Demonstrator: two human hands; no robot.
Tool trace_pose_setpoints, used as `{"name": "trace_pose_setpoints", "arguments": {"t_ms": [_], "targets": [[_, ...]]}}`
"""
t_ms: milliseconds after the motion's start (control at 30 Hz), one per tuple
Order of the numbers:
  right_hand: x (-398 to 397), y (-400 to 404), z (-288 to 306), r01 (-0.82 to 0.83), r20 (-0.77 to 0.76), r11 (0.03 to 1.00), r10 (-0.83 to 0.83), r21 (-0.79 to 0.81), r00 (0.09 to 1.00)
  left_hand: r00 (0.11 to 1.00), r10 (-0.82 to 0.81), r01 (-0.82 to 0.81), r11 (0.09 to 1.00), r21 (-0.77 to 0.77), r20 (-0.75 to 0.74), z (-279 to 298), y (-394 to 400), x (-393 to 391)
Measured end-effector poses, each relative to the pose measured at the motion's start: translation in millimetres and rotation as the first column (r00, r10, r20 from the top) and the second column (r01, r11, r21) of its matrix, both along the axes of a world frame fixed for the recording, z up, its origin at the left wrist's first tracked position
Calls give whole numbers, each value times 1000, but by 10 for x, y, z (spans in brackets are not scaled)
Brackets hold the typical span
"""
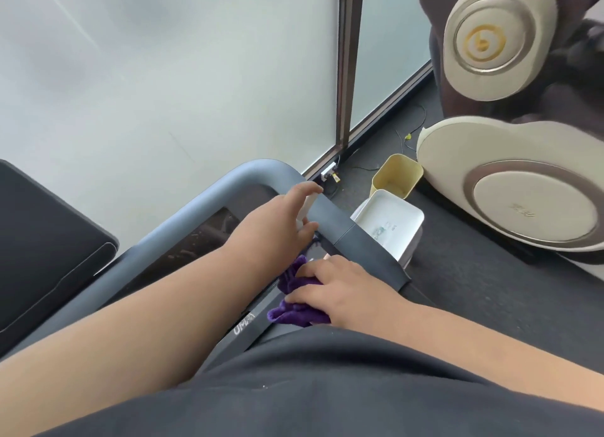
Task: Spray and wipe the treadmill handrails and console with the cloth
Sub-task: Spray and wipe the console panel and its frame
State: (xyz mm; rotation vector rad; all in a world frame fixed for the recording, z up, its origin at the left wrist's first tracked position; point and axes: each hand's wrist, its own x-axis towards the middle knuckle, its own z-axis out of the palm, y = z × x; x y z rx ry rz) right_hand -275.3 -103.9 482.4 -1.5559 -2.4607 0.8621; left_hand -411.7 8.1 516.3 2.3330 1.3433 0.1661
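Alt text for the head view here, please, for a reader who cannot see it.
The right hand presses a purple cloth on the treadmill console, while the left hand holds a white spray bottle against the grey handrail. Two small bins sit on the floor beyond.

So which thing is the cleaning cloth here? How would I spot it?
Find the grey treadmill handrail bending across the middle of the view. Just below it, on the dark console, the right hand presses on a crumpled cloth. It is the only purple thing in view; everything beside it is grey, black or cream.
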Motion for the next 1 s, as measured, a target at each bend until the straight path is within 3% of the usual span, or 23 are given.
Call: {"name": "trace_pose_setpoints", "arguments": {"t_ms": [267,533,667,800,1000], "targets": [[162,-119,93,104,-119,995,-104,-10,987,989,-83,83,997,-1,-126,-223,-13,139],[219,-156,126,123,-101,992,-123,-4,987,992,-55,57,998,9,-115,-229,10,210],[272,-192,158,254,-224,964,-230,82,947,999,19,-17,1000,26,-49,-178,10,87],[286,-142,199,381,-314,924,-351,38,882,996,78,-77,996,45,-38,-136,94,-86],[172,-113,214,181,-296,978,-144,100,944,968,240,-232,968,94,-74,-130,351,-396]]}}
